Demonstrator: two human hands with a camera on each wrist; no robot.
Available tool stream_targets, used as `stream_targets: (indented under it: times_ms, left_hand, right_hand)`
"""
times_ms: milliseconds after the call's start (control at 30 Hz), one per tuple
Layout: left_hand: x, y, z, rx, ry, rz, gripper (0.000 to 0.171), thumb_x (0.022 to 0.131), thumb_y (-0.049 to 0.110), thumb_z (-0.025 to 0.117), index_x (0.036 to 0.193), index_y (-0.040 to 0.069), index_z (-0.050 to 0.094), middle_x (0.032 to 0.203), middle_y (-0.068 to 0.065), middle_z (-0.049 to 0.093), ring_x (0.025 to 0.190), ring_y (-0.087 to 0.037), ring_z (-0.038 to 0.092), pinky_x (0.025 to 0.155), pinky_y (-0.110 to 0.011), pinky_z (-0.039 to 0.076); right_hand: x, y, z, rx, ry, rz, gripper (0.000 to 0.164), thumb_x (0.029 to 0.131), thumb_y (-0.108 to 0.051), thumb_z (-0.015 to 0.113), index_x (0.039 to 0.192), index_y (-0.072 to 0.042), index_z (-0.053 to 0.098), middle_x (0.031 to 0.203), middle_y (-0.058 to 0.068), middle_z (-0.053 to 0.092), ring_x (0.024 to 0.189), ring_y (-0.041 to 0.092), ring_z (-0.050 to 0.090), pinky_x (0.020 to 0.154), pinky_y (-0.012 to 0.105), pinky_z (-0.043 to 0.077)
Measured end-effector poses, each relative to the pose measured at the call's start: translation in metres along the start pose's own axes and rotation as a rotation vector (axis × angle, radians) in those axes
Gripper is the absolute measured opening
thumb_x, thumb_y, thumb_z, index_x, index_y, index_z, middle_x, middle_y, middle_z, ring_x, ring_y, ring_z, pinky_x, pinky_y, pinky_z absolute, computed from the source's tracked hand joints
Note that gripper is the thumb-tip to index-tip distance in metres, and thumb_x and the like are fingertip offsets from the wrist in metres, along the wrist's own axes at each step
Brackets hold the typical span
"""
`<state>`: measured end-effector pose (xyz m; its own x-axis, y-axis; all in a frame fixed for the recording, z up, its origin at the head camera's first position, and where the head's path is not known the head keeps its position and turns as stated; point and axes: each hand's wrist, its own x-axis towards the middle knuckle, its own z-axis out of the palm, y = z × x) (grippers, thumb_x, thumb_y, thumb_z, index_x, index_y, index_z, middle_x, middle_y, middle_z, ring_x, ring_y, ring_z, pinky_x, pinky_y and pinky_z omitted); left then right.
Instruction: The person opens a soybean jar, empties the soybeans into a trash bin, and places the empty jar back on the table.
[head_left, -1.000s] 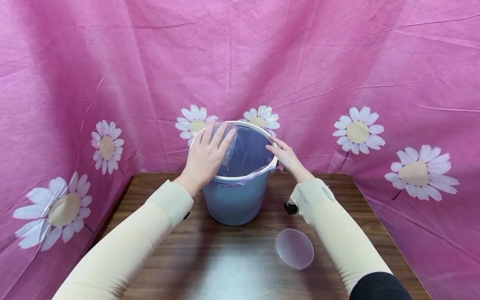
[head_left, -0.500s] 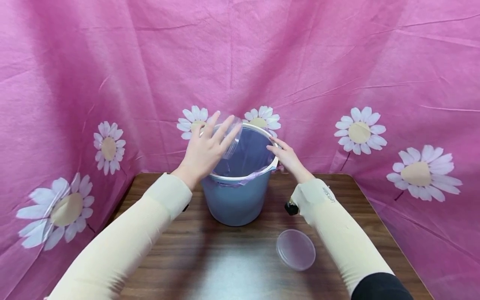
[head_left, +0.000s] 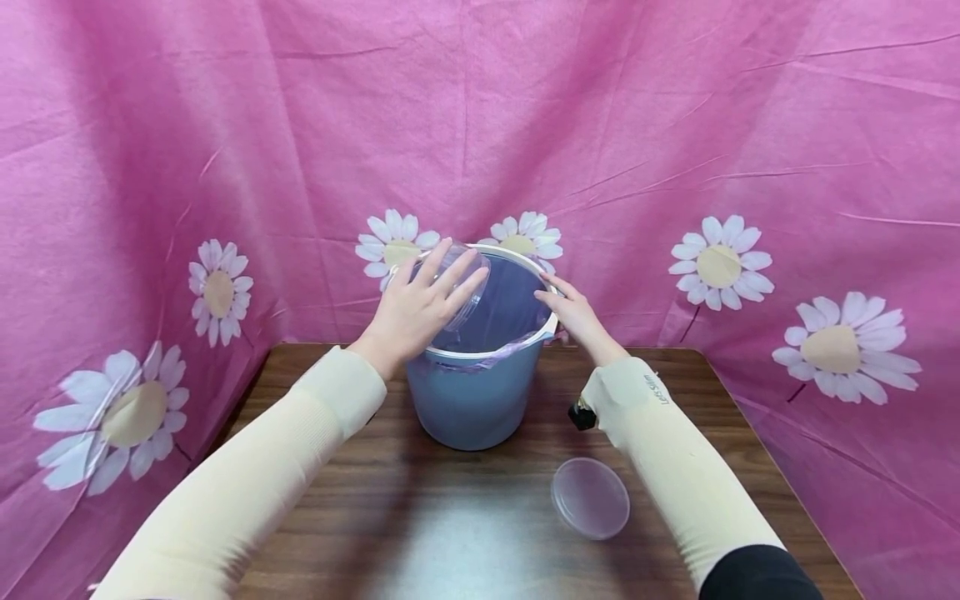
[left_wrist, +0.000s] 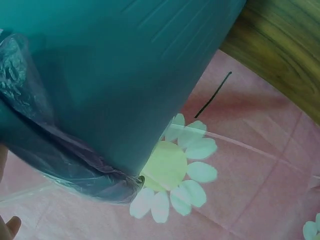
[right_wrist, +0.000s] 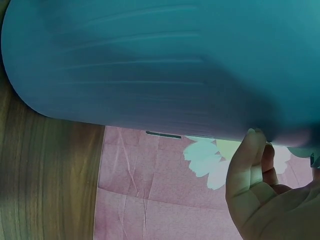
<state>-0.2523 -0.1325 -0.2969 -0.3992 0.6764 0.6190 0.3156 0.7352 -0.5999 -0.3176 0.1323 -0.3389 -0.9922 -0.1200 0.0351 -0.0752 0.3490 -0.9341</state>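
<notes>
A blue trash bin [head_left: 472,408] with a white rim stands on the table, a thin purplish bag [left_wrist: 100,182] folded over its edge. Over the left part of its mouth, my left hand [head_left: 412,321] holds a clear round plastic tub [head_left: 472,302] tilted, fingers spread across it and thumb hidden. Only fingertips [left_wrist: 11,227] of that hand show in the left wrist view. My right hand [head_left: 581,321] grips the bin's right rim, fingers over the edge; in the right wrist view its thumb [right_wrist: 245,155] lies against the outer wall.
A clear round lid [head_left: 591,498] lies on the brown wooden table [head_left: 337,508] in front of the bin, left of my right forearm. A pink cloth [head_left: 600,108] with white daisies hangs behind and on both sides.
My left hand has shifted slightly right over the bin with the tub, rising and then dipping again as its tilt changed. My right hand stays on the rim.
</notes>
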Motion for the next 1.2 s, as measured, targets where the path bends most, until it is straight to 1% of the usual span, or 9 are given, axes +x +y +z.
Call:
stream_targets:
  times_ms: [167, 233, 400, 500, 600, 700, 933, 1067, 1200]
  left_hand:
    - [0.006, -0.007, -0.003, 0.014, 0.021, 0.052, 0.058, 0.094, 0.009, 0.059, 0.146, 0.03, 0.047, 0.151, 0.003, 0.047, 0.139, -0.026, 0.041, 0.098, -0.045, 0.047]
    - [0.009, -0.011, -0.004, 0.023, 0.056, 0.113, 0.058, 0.094, 0.009, 0.06, 0.145, 0.032, 0.047, 0.151, 0.005, 0.048, 0.139, -0.024, 0.043, 0.099, -0.044, 0.047]
    - [0.016, -0.02, -0.005, 0.055, 0.121, 0.346, 0.054, 0.096, 0.01, 0.057, 0.143, 0.035, 0.049, 0.147, 0.009, 0.052, 0.138, -0.019, 0.047, 0.102, -0.04, 0.043]
    - [0.015, -0.021, -0.005, 0.074, 0.095, 0.373, 0.055, 0.096, 0.01, 0.058, 0.144, 0.034, 0.048, 0.147, 0.009, 0.052, 0.138, -0.019, 0.046, 0.102, -0.041, 0.043]
    - [0.012, -0.019, -0.005, 0.079, 0.055, 0.319, 0.058, 0.094, 0.01, 0.062, 0.145, 0.032, 0.047, 0.148, 0.007, 0.051, 0.139, -0.021, 0.045, 0.099, -0.041, 0.045]
    - [0.008, -0.015, -0.005, 0.069, 0.023, 0.243, 0.059, 0.091, 0.015, 0.066, 0.146, 0.03, 0.047, 0.149, 0.005, 0.05, 0.139, -0.023, 0.044, 0.097, -0.042, 0.047]
    - [0.002, -0.008, -0.009, -0.052, -0.036, -0.04, 0.062, 0.091, 0.016, 0.063, 0.149, 0.027, 0.043, 0.153, -0.002, 0.046, 0.141, -0.03, 0.038, 0.103, -0.051, 0.04]
    - [0.0, -0.006, -0.011, -0.145, -0.091, -0.136, 0.079, 0.081, 0.03, 0.076, 0.151, 0.02, 0.04, 0.154, -0.007, 0.043, 0.141, -0.034, 0.037, 0.105, -0.053, 0.036]
    - [0.0, -0.005, -0.014, -0.254, -0.144, -0.248, 0.103, 0.066, 0.044, 0.088, 0.151, 0.014, 0.037, 0.154, -0.01, 0.04, 0.141, -0.034, 0.037, 0.107, -0.054, 0.036]
  right_hand:
    - [-0.001, -0.001, 0.0, -0.009, 0.003, 0.008, 0.055, 0.099, -0.026, 0.057, 0.151, -0.018, 0.042, 0.161, 0.011, 0.031, 0.141, 0.03, 0.037, 0.117, 0.044, 0.032]
    - [-0.001, -0.001, 0.001, -0.014, 0.006, 0.017, 0.056, 0.099, -0.028, 0.057, 0.151, -0.02, 0.042, 0.161, 0.011, 0.032, 0.138, 0.029, 0.041, 0.113, 0.041, 0.037]
    - [-0.001, -0.001, 0.001, -0.028, 0.011, 0.032, 0.056, 0.099, -0.031, 0.057, 0.152, -0.023, 0.042, 0.157, 0.012, 0.038, 0.126, 0.028, 0.05, 0.1, 0.036, 0.047]
    - [-0.001, -0.001, 0.001, -0.031, 0.014, 0.023, 0.055, 0.099, -0.029, 0.056, 0.151, -0.021, 0.042, 0.158, 0.012, 0.036, 0.131, 0.029, 0.046, 0.108, 0.038, 0.042]
    - [-0.001, 0.0, 0.0, -0.025, 0.013, 0.01, 0.055, 0.098, -0.028, 0.057, 0.151, -0.019, 0.043, 0.161, 0.012, 0.032, 0.141, 0.029, 0.038, 0.117, 0.042, 0.031]
    - [0.0, 0.0, 0.0, -0.031, 0.007, 0.0, 0.056, 0.098, -0.027, 0.057, 0.151, -0.017, 0.042, 0.161, 0.013, 0.031, 0.144, 0.032, 0.035, 0.12, 0.045, 0.027]
    - [0.0, -0.001, 0.001, -0.032, 0.015, 0.013, 0.055, 0.098, -0.028, 0.057, 0.151, -0.019, 0.042, 0.161, 0.011, 0.031, 0.142, 0.032, 0.037, 0.116, 0.045, 0.034]
    - [0.001, -0.002, 0.001, -0.043, 0.022, 0.015, 0.055, 0.098, -0.028, 0.057, 0.151, -0.02, 0.043, 0.161, 0.01, 0.032, 0.142, 0.032, 0.039, 0.113, 0.046, 0.037]
    - [0.0, -0.001, 0.0, -0.036, 0.02, 0.016, 0.055, 0.098, -0.028, 0.057, 0.151, -0.019, 0.043, 0.161, 0.01, 0.032, 0.143, 0.031, 0.037, 0.116, 0.044, 0.033]
